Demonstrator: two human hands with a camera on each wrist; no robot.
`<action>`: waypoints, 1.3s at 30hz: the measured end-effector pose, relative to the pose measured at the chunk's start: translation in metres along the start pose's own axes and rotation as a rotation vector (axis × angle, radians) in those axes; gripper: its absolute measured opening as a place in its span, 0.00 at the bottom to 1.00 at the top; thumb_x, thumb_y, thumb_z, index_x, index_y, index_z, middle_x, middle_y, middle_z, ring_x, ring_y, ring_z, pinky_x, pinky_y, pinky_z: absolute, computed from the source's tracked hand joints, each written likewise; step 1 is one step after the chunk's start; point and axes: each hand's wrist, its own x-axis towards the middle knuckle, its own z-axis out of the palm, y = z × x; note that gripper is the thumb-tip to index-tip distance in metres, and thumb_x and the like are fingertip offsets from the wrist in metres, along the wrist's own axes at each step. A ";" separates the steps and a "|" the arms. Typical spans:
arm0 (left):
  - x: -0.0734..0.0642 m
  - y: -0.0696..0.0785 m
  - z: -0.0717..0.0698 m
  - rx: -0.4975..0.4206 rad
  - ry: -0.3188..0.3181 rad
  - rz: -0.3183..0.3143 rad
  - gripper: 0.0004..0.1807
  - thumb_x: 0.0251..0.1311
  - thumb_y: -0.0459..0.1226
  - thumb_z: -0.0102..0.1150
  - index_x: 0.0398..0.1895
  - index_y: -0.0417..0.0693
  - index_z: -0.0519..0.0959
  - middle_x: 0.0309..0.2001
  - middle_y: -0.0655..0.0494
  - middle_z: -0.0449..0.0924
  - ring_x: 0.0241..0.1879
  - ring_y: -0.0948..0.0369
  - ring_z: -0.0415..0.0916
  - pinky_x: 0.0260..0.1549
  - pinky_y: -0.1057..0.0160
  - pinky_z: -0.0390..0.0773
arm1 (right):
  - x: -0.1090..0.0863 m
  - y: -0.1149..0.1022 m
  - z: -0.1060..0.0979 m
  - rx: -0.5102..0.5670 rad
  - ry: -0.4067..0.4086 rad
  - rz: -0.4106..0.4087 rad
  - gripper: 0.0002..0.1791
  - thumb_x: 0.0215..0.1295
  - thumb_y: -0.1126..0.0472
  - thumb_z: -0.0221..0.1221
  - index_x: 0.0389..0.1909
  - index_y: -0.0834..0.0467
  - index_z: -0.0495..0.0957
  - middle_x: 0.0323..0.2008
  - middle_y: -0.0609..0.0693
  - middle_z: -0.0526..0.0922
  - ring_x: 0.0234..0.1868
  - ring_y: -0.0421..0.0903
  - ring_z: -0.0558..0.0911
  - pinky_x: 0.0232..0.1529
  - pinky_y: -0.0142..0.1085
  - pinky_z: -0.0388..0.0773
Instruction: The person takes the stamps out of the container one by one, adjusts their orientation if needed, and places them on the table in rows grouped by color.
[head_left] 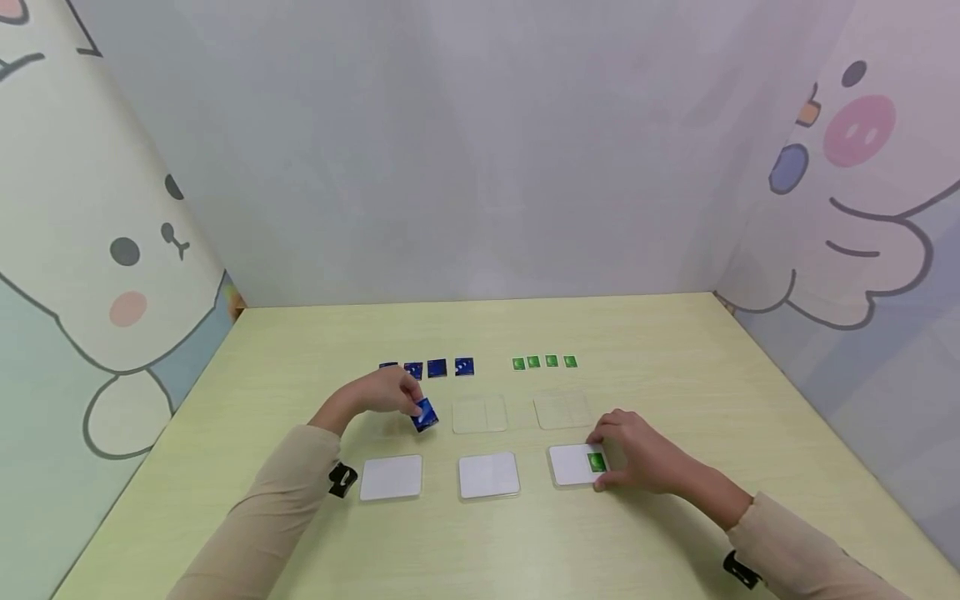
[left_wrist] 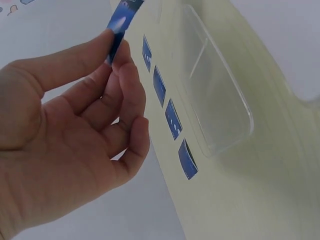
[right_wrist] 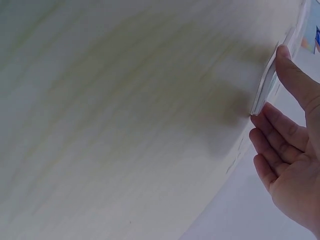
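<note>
My left hand (head_left: 381, 392) pinches a small blue picture card (head_left: 426, 414) between thumb and fingertips, above the table. The left wrist view shows this card (left_wrist: 120, 22) tilted, its other fingers loosely bent below. On the right, my right hand (head_left: 643, 454) holds a shallow clear case with a white face (head_left: 568, 465) by its right end, thumb on the near edge and fingers on the far edge. A small green card (head_left: 596, 462) lies on that white face. In the right wrist view the case (right_wrist: 268, 80) shows edge-on, beside the thumb.
Two more white-faced cases (head_left: 392, 478) (head_left: 489, 476) lie left of the held one. Behind them are clear lids (head_left: 480, 414) (head_left: 562, 411), another clear lid (left_wrist: 215, 85) near my left hand. Several blue cards (head_left: 437, 367) and several green cards (head_left: 533, 362) form a back row.
</note>
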 end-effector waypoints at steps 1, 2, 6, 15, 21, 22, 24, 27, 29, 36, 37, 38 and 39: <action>-0.001 -0.001 0.000 -0.003 -0.001 -0.003 0.06 0.59 0.34 0.64 0.36 0.41 0.82 0.34 0.54 0.81 0.34 0.61 0.71 0.35 0.66 0.70 | 0.000 0.000 0.000 0.001 -0.001 0.001 0.27 0.42 0.44 0.76 0.41 0.54 0.82 0.40 0.41 0.82 0.45 0.42 0.76 0.52 0.48 0.74; -0.002 -0.003 0.000 0.003 -0.001 0.000 0.06 0.59 0.34 0.64 0.36 0.40 0.82 0.34 0.53 0.81 0.34 0.61 0.71 0.35 0.66 0.70 | 0.000 0.000 0.000 0.002 -0.002 0.004 0.27 0.42 0.44 0.76 0.41 0.54 0.82 0.41 0.41 0.82 0.45 0.42 0.76 0.53 0.48 0.74; -0.006 -0.007 -0.001 0.001 -0.002 -0.002 0.06 0.58 0.34 0.64 0.37 0.40 0.82 0.34 0.54 0.81 0.35 0.61 0.71 0.35 0.66 0.70 | 0.000 0.000 0.001 0.007 -0.005 0.014 0.27 0.42 0.43 0.76 0.41 0.53 0.82 0.41 0.41 0.82 0.45 0.42 0.76 0.52 0.48 0.74; -0.008 -0.015 0.000 -0.020 0.009 0.003 0.06 0.58 0.34 0.64 0.36 0.39 0.82 0.34 0.53 0.82 0.34 0.61 0.70 0.34 0.66 0.69 | -0.001 0.000 0.001 0.005 0.003 0.010 0.27 0.42 0.44 0.76 0.41 0.53 0.82 0.41 0.41 0.82 0.45 0.42 0.76 0.53 0.48 0.74; -0.011 -0.020 -0.001 -0.014 0.012 -0.006 0.06 0.59 0.34 0.64 0.36 0.40 0.81 0.35 0.52 0.82 0.34 0.61 0.70 0.35 0.66 0.69 | -0.001 0.000 0.001 0.000 0.007 0.005 0.27 0.42 0.44 0.76 0.41 0.53 0.82 0.41 0.41 0.82 0.44 0.41 0.76 0.53 0.48 0.74; -0.012 -0.020 -0.001 -0.015 0.013 -0.008 0.06 0.59 0.34 0.64 0.36 0.40 0.81 0.35 0.52 0.82 0.35 0.61 0.70 0.35 0.65 0.69 | -0.001 0.000 0.001 0.001 0.008 0.005 0.27 0.42 0.44 0.76 0.41 0.53 0.82 0.41 0.41 0.82 0.45 0.41 0.76 0.53 0.48 0.74; -0.015 -0.021 -0.002 -0.012 0.014 -0.011 0.06 0.59 0.34 0.64 0.36 0.40 0.81 0.35 0.52 0.82 0.35 0.60 0.70 0.35 0.65 0.69 | -0.001 0.000 0.001 0.002 0.009 0.002 0.27 0.42 0.44 0.76 0.42 0.53 0.82 0.41 0.41 0.82 0.45 0.42 0.76 0.53 0.48 0.74; -0.017 -0.023 -0.002 -0.010 0.012 -0.014 0.06 0.59 0.34 0.64 0.36 0.39 0.81 0.34 0.52 0.81 0.34 0.60 0.70 0.35 0.65 0.68 | -0.001 -0.001 0.001 -0.003 0.009 -0.004 0.26 0.43 0.45 0.76 0.42 0.53 0.82 0.41 0.41 0.82 0.45 0.42 0.76 0.53 0.48 0.74; -0.018 -0.025 -0.002 -0.006 0.009 -0.015 0.06 0.59 0.34 0.64 0.36 0.39 0.81 0.34 0.52 0.81 0.34 0.60 0.70 0.34 0.65 0.68 | -0.001 -0.001 0.001 -0.005 0.010 -0.008 0.26 0.43 0.45 0.76 0.42 0.53 0.82 0.41 0.41 0.82 0.45 0.42 0.76 0.53 0.48 0.74; -0.021 -0.030 -0.003 0.004 0.003 -0.041 0.06 0.59 0.34 0.63 0.37 0.40 0.81 0.34 0.54 0.80 0.35 0.60 0.69 0.35 0.65 0.68 | -0.001 0.000 0.001 0.002 0.014 -0.008 0.27 0.43 0.44 0.76 0.42 0.54 0.82 0.41 0.42 0.82 0.45 0.42 0.76 0.52 0.47 0.74; -0.022 -0.030 -0.004 0.009 0.001 -0.042 0.06 0.60 0.35 0.63 0.37 0.40 0.81 0.34 0.53 0.80 0.35 0.60 0.69 0.35 0.64 0.68 | -0.001 0.000 0.001 0.002 0.012 -0.008 0.27 0.43 0.44 0.76 0.42 0.54 0.82 0.41 0.42 0.82 0.45 0.42 0.76 0.52 0.47 0.74; -0.023 -0.030 -0.004 0.006 0.002 -0.046 0.06 0.60 0.35 0.63 0.37 0.40 0.81 0.34 0.53 0.80 0.35 0.60 0.70 0.36 0.64 0.68 | -0.001 0.000 0.001 0.003 0.011 -0.007 0.27 0.43 0.44 0.76 0.42 0.54 0.82 0.41 0.42 0.82 0.45 0.42 0.76 0.52 0.47 0.74; -0.023 -0.030 -0.005 0.006 0.001 -0.046 0.06 0.60 0.34 0.63 0.37 0.40 0.81 0.34 0.53 0.80 0.35 0.60 0.70 0.36 0.64 0.68 | -0.001 0.000 0.001 0.003 0.009 -0.007 0.27 0.43 0.44 0.76 0.42 0.54 0.82 0.41 0.42 0.82 0.45 0.42 0.76 0.52 0.47 0.74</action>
